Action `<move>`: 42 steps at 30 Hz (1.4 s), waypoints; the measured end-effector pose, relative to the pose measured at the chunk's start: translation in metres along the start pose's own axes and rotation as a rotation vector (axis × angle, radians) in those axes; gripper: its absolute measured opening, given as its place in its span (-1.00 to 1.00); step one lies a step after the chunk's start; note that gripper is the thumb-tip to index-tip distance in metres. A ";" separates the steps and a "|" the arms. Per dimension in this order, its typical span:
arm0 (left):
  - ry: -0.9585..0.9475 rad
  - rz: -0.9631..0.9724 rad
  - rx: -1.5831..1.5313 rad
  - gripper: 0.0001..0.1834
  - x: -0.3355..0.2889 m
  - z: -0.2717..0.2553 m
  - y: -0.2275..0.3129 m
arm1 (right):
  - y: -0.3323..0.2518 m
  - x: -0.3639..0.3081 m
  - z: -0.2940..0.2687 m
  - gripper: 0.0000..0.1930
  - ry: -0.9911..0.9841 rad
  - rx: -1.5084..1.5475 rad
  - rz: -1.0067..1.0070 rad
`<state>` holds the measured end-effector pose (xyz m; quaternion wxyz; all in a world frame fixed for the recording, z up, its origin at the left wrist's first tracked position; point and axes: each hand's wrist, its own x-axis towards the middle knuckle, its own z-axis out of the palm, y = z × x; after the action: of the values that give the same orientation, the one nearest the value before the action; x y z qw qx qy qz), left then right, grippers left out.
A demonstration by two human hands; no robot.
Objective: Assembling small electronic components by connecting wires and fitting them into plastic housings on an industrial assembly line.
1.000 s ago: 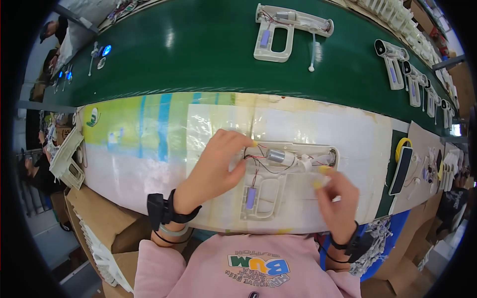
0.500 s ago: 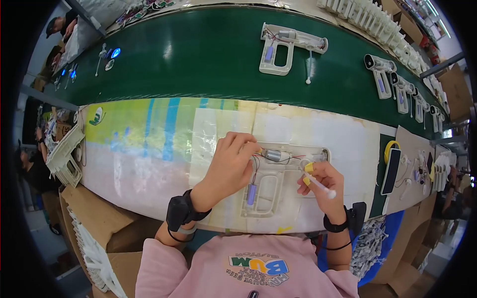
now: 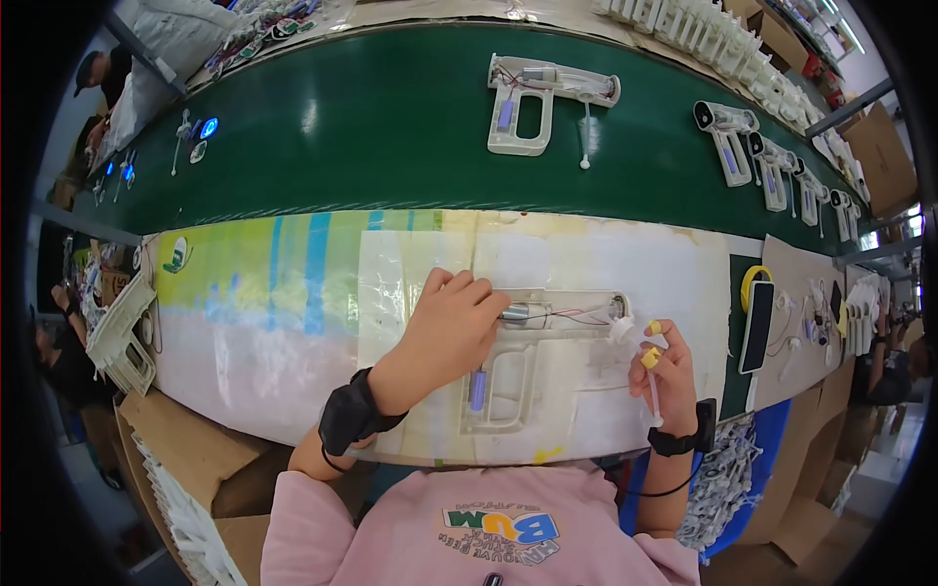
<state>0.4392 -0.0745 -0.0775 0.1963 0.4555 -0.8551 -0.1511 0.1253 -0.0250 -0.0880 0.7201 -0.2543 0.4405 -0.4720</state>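
A white plastic gun-shaped half shell lies on the work surface, its inside facing up. In it are a silver motor, red and dark wires and a purple cylindrical battery in the grip. My left hand bends over the shell's left end, its closed fingertips on the motor and hiding part of it. At the shell's right end, my right hand, with yellow tape on its fingertips, holds a white plastic rod piece. That piece's wider head is at the barrel's end.
Beyond the surface runs a green conveyor belt carrying a similar shell and several others at right. A phone and yellow tape roll are on the right. White shells stand left; a blue bin holds small parts.
My right hand has moved right and slightly down, its fingers opening out somewhat; the rod piece now hangs more upright. My left hand stays at the motor. The view has shifted slightly.
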 end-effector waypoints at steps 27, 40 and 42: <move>0.238 0.085 0.007 -0.70 -0.031 0.013 0.001 | 0.002 0.085 0.119 -0.76 -0.580 -1.706 -0.653; 0.349 -0.079 0.032 -0.73 -0.033 0.019 0.004 | 0.013 0.082 0.115 -0.65 -0.563 -1.745 -0.723; 0.331 -0.099 0.051 -0.70 -0.029 0.015 0.007 | 0.010 0.083 0.111 -0.63 -0.589 -1.658 -0.699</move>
<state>0.4418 -0.0453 -0.0931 0.3151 0.5205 -0.7911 -0.0619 0.2401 -0.1012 -0.0747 0.2100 -0.9115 0.3347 -0.1145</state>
